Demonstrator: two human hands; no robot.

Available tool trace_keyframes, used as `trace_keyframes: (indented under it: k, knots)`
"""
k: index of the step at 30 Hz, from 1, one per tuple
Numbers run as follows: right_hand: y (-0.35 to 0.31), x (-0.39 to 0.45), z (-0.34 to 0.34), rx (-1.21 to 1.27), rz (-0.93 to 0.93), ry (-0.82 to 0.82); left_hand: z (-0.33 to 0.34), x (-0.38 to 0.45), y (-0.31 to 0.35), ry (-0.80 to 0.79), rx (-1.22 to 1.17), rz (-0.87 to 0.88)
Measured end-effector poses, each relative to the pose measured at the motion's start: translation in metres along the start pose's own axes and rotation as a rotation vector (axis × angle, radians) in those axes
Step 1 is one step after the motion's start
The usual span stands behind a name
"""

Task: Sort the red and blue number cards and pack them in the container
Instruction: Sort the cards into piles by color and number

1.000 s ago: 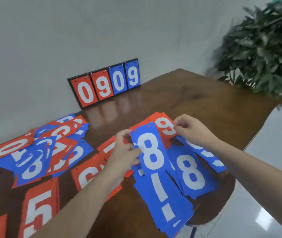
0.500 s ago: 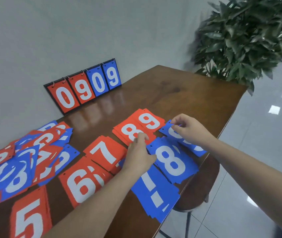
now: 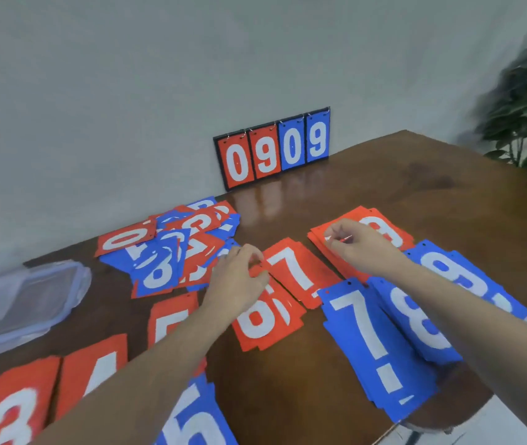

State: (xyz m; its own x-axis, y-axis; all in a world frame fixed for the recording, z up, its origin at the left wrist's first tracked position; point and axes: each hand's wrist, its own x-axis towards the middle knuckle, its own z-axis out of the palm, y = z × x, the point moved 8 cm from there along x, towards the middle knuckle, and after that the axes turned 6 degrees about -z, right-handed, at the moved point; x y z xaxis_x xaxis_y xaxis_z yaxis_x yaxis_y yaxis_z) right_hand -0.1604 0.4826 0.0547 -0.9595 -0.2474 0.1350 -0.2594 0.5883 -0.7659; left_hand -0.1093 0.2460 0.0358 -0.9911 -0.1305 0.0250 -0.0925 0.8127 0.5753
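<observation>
Red and blue number cards lie spread across the brown worktop under your two hands. Your left hand has its fingers curled down onto the top edge of the red 6 stack, pinching at it where it meets the red 7 stack just to the right. Your right hand hovers over the red 8 stack, its fingertips drawn together and pinching the edge of a red card; how firmly, you cannot tell through the blur.

Below your right forearm lie the blue piles: the blue 7 stack nearest you, the blue 8 stack overlapping its right side, and another blue stack beyond that at the worktop's edge. Left of your left hand sits the unsorted heap of mixed red and blue cards. Nearer you, beneath your left forearm, are a red 5, a red 4, a red 3 and a blue 5.

Far left of your left hand rests the clear plastic container, blurred. Beyond both hands, a scoreboard reading 0909 leans against the grey wall, and a leafy plant stands off to the far right.
</observation>
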Motion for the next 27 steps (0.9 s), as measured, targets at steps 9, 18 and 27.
trace_keyframes:
  k: [9, 18, 27]
  knots:
    - [-0.071, 0.057, 0.105, 0.024, -0.148, -0.238, -0.085, -0.014, -0.128, 0.261, -0.093, -0.242]
    - [-0.1, 0.103, 0.173, -0.045, -0.251, -0.37, -0.117, -0.003, -0.199, 0.373, -0.069, -0.394]
    - [-0.106, 0.166, 0.205, -0.164, -0.35, -0.303, -0.127, 0.044, -0.221, 0.396, -0.092, -0.443]
